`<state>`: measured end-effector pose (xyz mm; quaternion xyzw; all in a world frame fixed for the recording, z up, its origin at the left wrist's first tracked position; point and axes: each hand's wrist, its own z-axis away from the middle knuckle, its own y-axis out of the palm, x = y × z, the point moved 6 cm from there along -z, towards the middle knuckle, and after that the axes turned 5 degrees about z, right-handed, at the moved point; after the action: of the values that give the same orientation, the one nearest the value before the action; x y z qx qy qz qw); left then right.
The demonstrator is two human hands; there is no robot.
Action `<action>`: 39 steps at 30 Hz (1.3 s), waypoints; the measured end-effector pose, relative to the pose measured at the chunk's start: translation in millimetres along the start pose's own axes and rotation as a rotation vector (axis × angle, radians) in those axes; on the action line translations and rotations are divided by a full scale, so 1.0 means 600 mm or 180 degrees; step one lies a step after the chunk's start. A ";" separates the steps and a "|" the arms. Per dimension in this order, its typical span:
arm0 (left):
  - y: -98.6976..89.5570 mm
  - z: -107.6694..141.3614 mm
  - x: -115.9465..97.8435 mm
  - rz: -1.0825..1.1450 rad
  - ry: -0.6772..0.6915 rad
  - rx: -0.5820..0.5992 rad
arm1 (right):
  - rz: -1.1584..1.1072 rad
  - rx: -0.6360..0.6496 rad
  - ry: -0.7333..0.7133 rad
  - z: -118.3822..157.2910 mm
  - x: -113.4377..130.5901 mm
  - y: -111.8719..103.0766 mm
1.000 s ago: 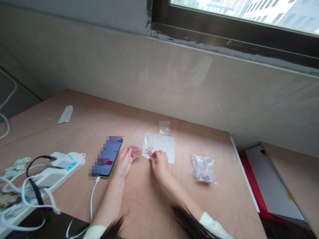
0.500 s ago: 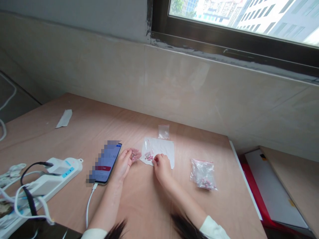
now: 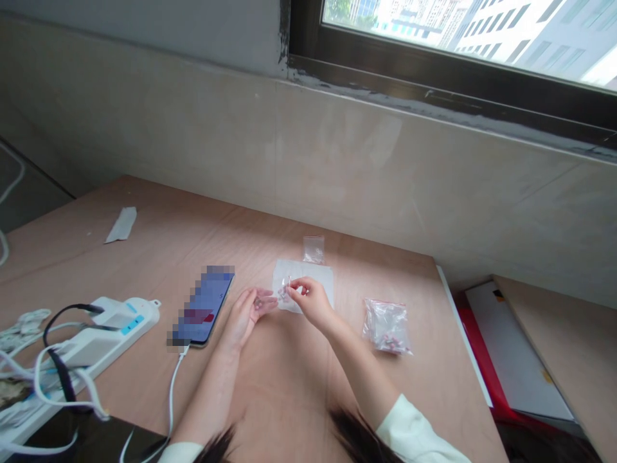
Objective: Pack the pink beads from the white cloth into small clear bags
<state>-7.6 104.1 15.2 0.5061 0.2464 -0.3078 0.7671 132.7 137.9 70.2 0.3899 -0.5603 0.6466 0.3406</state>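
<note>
A few small pink pieces lie in the cupped palm of the left hand, which is open and faces up, fingers curled slightly, above the table; their exact number is too small to count. The right hand is closed to a pinch just beside it, and its fingertips grip a small clear-and-pink item whose exact form is hard to tell. The two hands are near each other but not touching.

Both hands are over the left part of one white sheet, which lies flat on the wooden table. One small clear bag lies just beyond the sheet. One larger clear bag, with pink pieces gathered at its lower edge, lies to the right.

To the left of the hands lies one phone, its screen blurred, with one white cable plugged into its lower end. Farther left are one white power strip and a tangle of cords. One paper strip lies near the far edge of the table.
</note>
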 end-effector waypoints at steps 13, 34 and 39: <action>-0.029 -0.034 -0.011 0.0072 0.0162 -0.0169 | 0.1093 -0.0197 -0.0049 0.000 -0.075 0.033; -0.017 -0.023 -0.002 0.0245 0.0011 -0.0075 | 0.0431 -0.0461 0.0133 -0.004 -0.052 0.016; -0.023 -0.035 -0.008 0.0218 0.0022 -0.0118 | 0.0856 -0.0195 -0.0006 -0.006 -0.071 0.042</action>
<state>-22.2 120.7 2.2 0.5010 0.2373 -0.2749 0.7856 129.9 137.7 20.5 0.3013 -0.6273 0.6686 0.2621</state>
